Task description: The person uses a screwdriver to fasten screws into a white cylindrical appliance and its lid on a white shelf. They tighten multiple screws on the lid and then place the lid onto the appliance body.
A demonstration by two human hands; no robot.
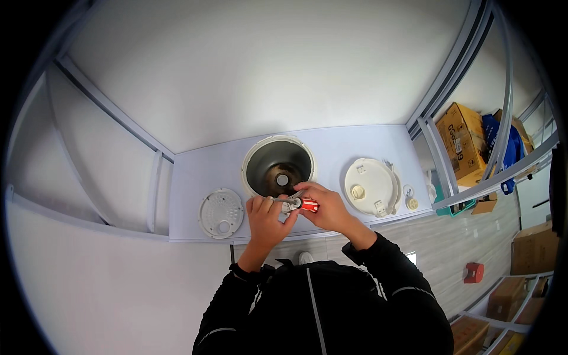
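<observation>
Grasping a red-handled tool (309, 205) in the right hand (328, 208) and a small pale part (287, 207) in the left hand (266, 223), by the near rim of the pot (260, 165). Apparently detached already: perforated disc (220, 214) and white lid (371, 182). Seemingly left: work on the small part.

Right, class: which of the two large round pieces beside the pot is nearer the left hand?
The pale disc left of the pot; the larger white piece lies on the pot's other side, nearer the right hand.
</observation>
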